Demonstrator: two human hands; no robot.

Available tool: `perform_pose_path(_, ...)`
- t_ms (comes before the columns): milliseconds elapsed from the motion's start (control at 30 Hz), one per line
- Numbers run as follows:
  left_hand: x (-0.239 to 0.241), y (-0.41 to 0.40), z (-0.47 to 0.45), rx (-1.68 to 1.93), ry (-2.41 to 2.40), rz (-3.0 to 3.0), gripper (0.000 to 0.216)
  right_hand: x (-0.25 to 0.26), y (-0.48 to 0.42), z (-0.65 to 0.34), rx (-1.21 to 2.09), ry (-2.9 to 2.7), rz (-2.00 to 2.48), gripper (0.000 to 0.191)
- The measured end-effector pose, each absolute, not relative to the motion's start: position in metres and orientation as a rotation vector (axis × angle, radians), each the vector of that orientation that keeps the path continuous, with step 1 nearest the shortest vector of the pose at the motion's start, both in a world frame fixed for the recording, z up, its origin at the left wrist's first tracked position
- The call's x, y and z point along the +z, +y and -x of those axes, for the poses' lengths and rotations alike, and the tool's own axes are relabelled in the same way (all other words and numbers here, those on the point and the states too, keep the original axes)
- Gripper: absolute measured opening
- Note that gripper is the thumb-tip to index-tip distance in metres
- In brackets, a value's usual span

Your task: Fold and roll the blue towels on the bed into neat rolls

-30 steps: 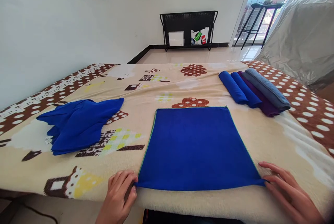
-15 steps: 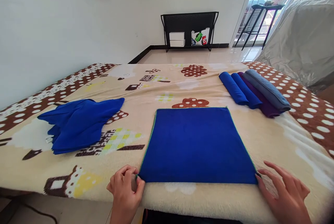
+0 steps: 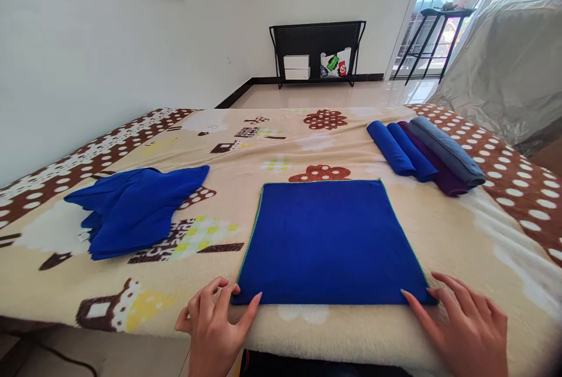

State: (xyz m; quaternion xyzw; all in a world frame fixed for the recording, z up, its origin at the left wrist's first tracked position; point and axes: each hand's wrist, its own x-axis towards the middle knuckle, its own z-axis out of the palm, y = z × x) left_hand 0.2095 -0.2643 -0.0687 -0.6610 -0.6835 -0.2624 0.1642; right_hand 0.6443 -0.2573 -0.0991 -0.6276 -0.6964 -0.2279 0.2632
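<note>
a blue cloth point(image 3: 331, 242) lies spread flat and square on the bed point(image 3: 443, 236), close to the bed's near edge and about midway across it. its hem shows a thin green stitched line along the left and right sides. the left hand point(image 3: 215, 324) sits at the cloth's near left corner, fingers loosely spread and resting on the blanket, with the thumb tip touching the cloth's near edge; it grips nothing. the right hand point(image 3: 465, 324) sits at the near right corner, fingers spread open and flat, fingertips touching the corner of the cloth, nothing pinched or held.

the bed is covered by a cream blanket point(image 3: 281, 143) printed with brown dotted trees, small houses and a brown polka-dot border. to the left of the flat cloth, well apart from it, lies a rumpled heap of blue cloths point(image 3: 132, 210). at the far right, four rolled cloths point(image 3: 424, 151) lie side by side, touching: two blue, one purple, one grey.

beyond the bed, a black metal rack point(image 3: 317, 49) stands against the white wall, holding white boxes and a bag. further right is a black stand point(image 3: 432, 37) by the bright window, and a grey-covered piece of furniture point(image 3: 500, 67) at the right.
</note>
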Motion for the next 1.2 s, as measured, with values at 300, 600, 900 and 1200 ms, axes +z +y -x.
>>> perform_pose_path(300, -0.074, -0.269, -0.224, -0.713, -1.682, 1.954, 0.023, -0.114, -0.262, -0.613, -0.565, -1.865, 1.667, 0.019)
perform_pose_path(600, -0.071, -0.267, -0.222, -0.743, -1.56, 2.286, 0.024, -0.098, -0.267, -0.613, -0.254, -1.977, 1.554, 0.024)
perform_pose_path(900, -0.068, -0.265, -0.23, -0.729, -1.607, 2.206, 0.018, -0.08, -0.275, -0.527, -0.244, -2.105, 0.997, 0.047)
perform_pose_path(1200, -0.062, -0.274, -0.241, -0.79, -1.574, 2.091, 0.018, -0.075, -0.253, -0.489, -0.206, -2.433, 0.948, 0.053)
